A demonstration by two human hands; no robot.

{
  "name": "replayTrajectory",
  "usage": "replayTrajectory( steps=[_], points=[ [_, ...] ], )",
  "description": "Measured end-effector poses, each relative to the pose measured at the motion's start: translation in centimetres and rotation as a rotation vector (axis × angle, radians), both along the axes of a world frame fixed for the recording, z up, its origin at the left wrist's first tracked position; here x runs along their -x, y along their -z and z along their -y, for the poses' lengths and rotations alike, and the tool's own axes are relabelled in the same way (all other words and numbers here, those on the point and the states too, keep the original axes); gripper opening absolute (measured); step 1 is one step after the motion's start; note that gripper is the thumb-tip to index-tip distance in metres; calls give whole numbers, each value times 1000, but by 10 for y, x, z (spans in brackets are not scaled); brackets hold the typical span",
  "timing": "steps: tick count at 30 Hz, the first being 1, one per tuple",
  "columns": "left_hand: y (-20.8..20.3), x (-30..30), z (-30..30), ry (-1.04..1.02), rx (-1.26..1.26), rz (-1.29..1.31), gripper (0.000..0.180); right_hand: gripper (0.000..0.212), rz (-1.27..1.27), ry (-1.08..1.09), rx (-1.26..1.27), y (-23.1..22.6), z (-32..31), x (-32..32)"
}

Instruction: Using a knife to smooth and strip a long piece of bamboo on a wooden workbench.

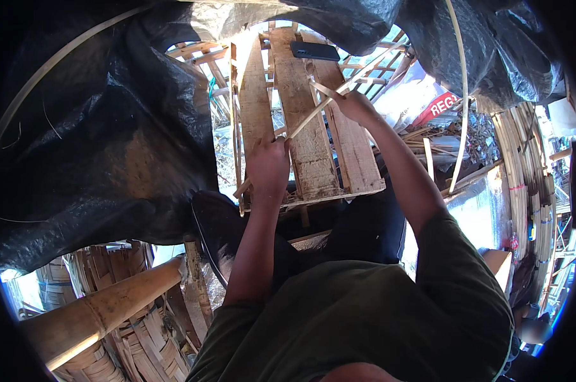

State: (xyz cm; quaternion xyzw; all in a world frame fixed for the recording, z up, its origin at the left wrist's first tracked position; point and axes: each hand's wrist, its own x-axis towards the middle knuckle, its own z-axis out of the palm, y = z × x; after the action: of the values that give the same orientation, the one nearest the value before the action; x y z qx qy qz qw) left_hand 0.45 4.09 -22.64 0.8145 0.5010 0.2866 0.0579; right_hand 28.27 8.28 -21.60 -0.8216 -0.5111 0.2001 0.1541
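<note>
A long pale bamboo strip [310, 118] runs slantwise over a small table of wooden planks [307, 162]. My left hand [269, 167] is closed around its lower part, above the table's near left side. Farther up and to the right, my right hand [357, 107] is closed on the same strip, its fingers bent under and partly hidden. A short pale piece [323, 88] sticks out leftward from the right hand; whether it belongs to the strip I cannot tell. Beyond both hands, a dark phone [315, 51] lies on the planks' far end.
Black plastic sheeting [97, 146] hangs at left and along the top. A thick bamboo pole [103, 309] and woven bamboo [151, 344] are at lower left. On the right are a white and red sack [421, 102], a hanging strip [463, 114] and bundled bamboo lengths [523, 172].
</note>
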Motion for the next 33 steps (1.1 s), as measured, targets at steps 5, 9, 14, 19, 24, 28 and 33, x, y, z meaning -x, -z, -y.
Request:
replayTrajectory(
  steps=[5,9,14,19,24,28,33],
  points=[
    [2,1,0,13,-2,23,25,68,39,-184,-159,22,23,44],
    [-3,-3,0,36,-14,20,24,62,119,32,-28,9,1,-21],
    [2,0,-1,4,29,41,24,69,27,-14,-67,23,35,47],
    [-4,-2,-2,-1,41,18,27,68,-78,185,57,4,24,17],
    [2,3,0,-18,10,28,27,66,-100,48,69,-19,33,52],
    [-1,-9,-3,1,-9,49,26,66,-95,114,66,19,25,30],
    [5,3,-4,-22,-7,23,26,71,-260,39,107,-19,26,45]
  ],
)
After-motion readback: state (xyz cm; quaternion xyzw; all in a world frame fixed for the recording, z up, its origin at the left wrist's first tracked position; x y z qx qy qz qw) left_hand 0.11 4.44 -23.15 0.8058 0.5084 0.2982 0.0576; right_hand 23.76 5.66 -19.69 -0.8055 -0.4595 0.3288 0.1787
